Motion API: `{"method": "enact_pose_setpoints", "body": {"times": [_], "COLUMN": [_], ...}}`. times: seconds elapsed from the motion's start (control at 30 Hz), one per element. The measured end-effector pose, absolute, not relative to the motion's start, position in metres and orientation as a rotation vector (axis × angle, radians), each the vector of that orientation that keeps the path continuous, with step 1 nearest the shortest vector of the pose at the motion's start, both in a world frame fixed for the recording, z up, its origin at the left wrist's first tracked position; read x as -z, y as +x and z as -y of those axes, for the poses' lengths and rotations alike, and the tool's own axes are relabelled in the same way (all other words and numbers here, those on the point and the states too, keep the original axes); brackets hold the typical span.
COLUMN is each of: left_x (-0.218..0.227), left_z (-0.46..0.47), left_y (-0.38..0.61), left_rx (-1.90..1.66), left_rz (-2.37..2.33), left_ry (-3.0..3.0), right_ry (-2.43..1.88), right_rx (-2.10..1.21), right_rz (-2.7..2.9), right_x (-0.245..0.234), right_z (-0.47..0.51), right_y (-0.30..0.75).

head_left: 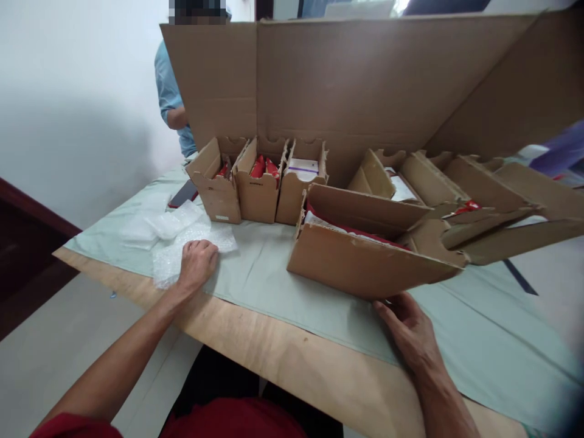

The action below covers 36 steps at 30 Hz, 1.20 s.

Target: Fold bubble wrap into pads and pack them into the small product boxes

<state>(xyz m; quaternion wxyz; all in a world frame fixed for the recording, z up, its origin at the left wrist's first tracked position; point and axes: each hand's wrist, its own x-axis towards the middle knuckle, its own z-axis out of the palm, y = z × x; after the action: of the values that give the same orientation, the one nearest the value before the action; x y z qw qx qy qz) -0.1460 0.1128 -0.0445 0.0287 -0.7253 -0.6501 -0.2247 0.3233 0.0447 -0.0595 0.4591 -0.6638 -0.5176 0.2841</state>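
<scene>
My left hand point(198, 263) rests palm down with curled fingers on crumpled bubble wrap point(166, 267) at the table's front left. On the right, my right hand point(408, 328) is at the lower edge of a long cardboard bin point(356, 255). Its thumb shows in front and its fingertips are partly hidden by the bin. Inside this bin lie a dark red item point(365, 234) and some whitish packaging, mostly hidden by the wall.
Behind stand three cardboard bins point(258, 204) with red packets and a white box point(303, 167). More bins point(488, 188) crowd the right. A tall cardboard panel point(342, 79) rises behind. A phone-like dark object point(183, 193) lies left. A person in a blue shirt point(166, 79) stands beyond.
</scene>
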Motion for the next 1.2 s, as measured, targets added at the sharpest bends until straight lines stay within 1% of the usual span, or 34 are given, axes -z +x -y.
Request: {"method": "enact_pose_setpoints", "body": {"times": [0.1,0.27,0.33,0.43,0.5,0.6,0.67,0.8,0.9,1.03,1.13,1.2], "left_x": [0.03,-0.005,-0.012,-0.009,-0.001,0.011,0.016,0.02,0.021,0.019,0.016,0.014], "left_z": [-0.11,-0.083,-0.072,-0.061,-0.053,-0.037,-0.026,-0.018,-0.02,-0.02,-0.022,-0.027], "left_y": [-0.137,-0.108,-0.088,-0.05,-0.023,0.015,0.031,0.037,0.03,0.027,0.025,0.019], "left_rx": [0.803,1.268,1.38,1.462,1.509,1.567,1.603,1.666,1.621,1.628,1.765,1.967], "left_rz": [1.956,1.735,1.69,1.738,1.795,1.887,1.977,2.187,2.328,2.41,2.429,2.459], "left_ry": [-2.26,-2.54,-2.66,-2.795,-2.884,-3.066,-3.16,-3.284,-3.371,-3.342,-3.276,-3.091], "right_ry": [-1.636,-1.768,-1.756,-1.684,-1.571,-1.354,-1.248,-1.229,-1.261,-1.289,-1.299,-1.326], "right_rx": [-0.747,-0.744,-0.758,-0.87,-1.026,-1.214,-1.262,-1.263,-1.234,-1.203,-1.195,-1.165], "right_rz": [1.183,1.099,1.11,1.245,1.358,1.4,1.391,1.353,1.348,1.334,1.214,1.072], "right_x": [0.051,0.04,0.039,0.037,0.034,0.03,0.027,0.027,0.032,0.035,0.038,0.042], "right_z": [-0.034,-0.004,0.009,0.025,0.032,0.034,0.033,0.029,0.028,0.027,0.027,0.028], "right_y": [0.328,0.334,0.321,0.282,0.251,0.215,0.203,0.201,0.202,0.2,0.201,0.206]}}
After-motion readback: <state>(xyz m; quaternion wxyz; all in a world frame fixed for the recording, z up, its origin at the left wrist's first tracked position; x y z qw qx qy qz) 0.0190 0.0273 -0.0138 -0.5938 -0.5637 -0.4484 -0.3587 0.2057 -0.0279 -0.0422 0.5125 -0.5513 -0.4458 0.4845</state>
